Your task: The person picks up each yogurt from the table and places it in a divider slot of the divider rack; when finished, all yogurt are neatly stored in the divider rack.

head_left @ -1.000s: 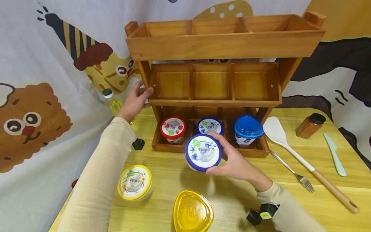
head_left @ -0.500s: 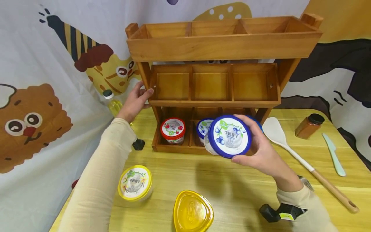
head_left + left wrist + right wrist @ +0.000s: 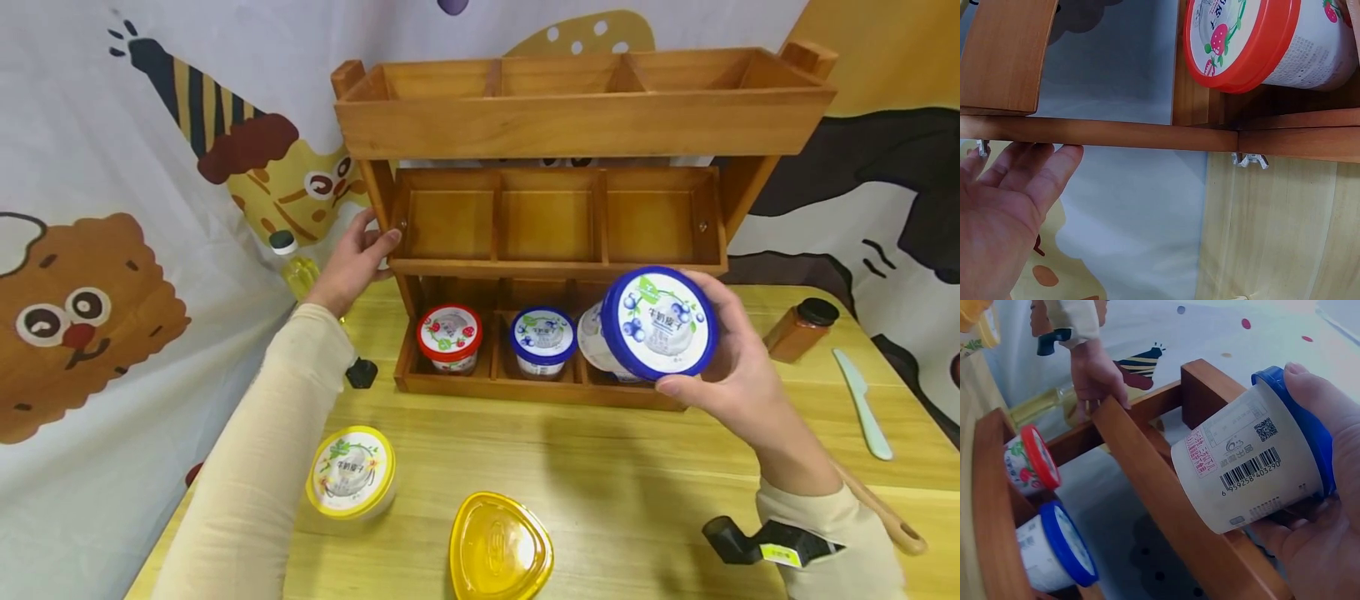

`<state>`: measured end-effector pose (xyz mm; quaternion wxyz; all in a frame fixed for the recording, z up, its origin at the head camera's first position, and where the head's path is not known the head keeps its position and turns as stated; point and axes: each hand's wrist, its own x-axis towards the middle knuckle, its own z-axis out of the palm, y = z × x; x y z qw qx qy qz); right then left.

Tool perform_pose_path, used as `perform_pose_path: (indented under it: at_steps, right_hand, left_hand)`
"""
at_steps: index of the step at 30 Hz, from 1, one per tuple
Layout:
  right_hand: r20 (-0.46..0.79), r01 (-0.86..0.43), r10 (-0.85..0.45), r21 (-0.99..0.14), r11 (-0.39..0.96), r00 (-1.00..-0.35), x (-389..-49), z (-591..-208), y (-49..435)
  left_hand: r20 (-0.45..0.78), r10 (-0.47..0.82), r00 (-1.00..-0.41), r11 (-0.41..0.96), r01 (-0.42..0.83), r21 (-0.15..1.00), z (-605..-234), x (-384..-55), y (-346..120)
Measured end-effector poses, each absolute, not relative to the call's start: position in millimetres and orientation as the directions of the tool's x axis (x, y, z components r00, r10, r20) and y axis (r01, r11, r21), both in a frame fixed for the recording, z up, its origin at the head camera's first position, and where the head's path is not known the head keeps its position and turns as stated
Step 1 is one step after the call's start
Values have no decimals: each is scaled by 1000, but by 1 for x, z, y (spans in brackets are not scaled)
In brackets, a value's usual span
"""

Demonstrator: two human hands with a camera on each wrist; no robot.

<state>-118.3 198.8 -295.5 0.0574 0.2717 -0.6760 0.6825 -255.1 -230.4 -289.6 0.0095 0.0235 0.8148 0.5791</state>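
In the head view my right hand (image 3: 738, 367) grips a tub with a dark blue lid and blueberry print (image 3: 660, 325). It is tilted, held in the air before the right end of the wooden rack (image 3: 585, 125). The right wrist view shows the tub's barcode side (image 3: 1247, 462). My left hand (image 3: 352, 260) holds the rack's left upright at the middle tier, its fingers against the wood in the left wrist view. In the bottom tier sit a red-lidded strawberry tub (image 3: 450, 333) and another blue-lidded tub (image 3: 543, 337). The right bottom compartment is mostly hidden.
On the table are a yellow-lidded tub (image 3: 351, 471) and a yellow triangular lidded container (image 3: 500, 546) in front. A spice jar (image 3: 802, 329), a pale green knife (image 3: 862, 404) and a wooden handle (image 3: 885, 508) lie at right. An oil bottle (image 3: 298, 271) stands behind my left arm.
My right hand has carried the blue-lidded tub rightward and up, from in front of the middle compartment to the right one, covering the blue triangular-lidded container. My left hand has stayed on the rack.
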Motion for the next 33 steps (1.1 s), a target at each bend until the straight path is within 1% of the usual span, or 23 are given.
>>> perform_pose_path:
  at_steps: [2, 6, 14, 18, 21, 28, 33]
  right_hand:
    - [456, -453, -266, -888, -76, -849, -118, -290, 200]
    - [504, -496, -231, -863, -92, -833, -121, -279, 203]
    - [607, -595, -138, -794, -120, -782, -134, -265, 207]
    - [630, -617, -100, -775, -136, -770, -143, -261, 211]
    - [637, -624, -77, -769, -139, -767, -149, -257, 214]
    - [607, -602, -25, -792, -103, -794, -159, -253, 217]
    - [604, -601, 0, -793, -100, -797, -168, -254, 219]
  left_hand:
    - [11, 48, -999, 327, 26, 945, -289, -255, -230]
    - [12, 49, -999, 315, 27, 949, -289, -255, -230]
    - [20, 39, -999, 306, 31, 952, -290, -254, -230]
    - [25, 37, -999, 307, 35, 951, -292, -255, -230]
    - [25, 38, -999, 309, 36, 950, -293, -255, -230]
    - [18, 39, -999, 305, 29, 952, -294, -254, -231]
    - [22, 43, -999, 301, 33, 953, -292, -254, -230]
